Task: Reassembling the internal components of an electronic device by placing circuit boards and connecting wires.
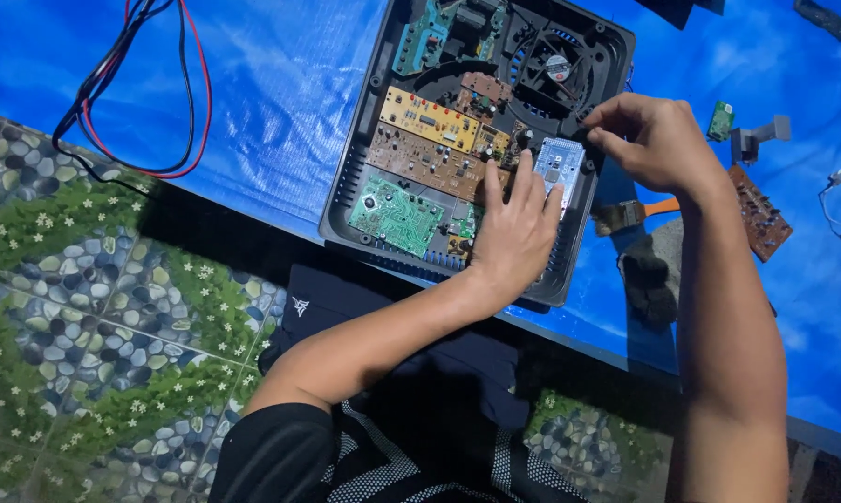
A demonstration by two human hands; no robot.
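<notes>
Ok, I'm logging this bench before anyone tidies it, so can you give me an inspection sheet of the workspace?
Surface: blue plastic sheet spread over the floor.
Job's things: open black appliance casing with a fan and several circuit boards: yellow, brown, green.
Clutter: paintbrush, dark cloth, loose brown board, small green board.
Grippers: left hand flat on the boards, fingers beside a pale blue part; right hand pinching at the casing edge, what it grips is hidden.
Cables: red and black leads looped on the sheet, apart from the casing.
Surroundings: pebble-and-leaf patterned floor.
</notes>
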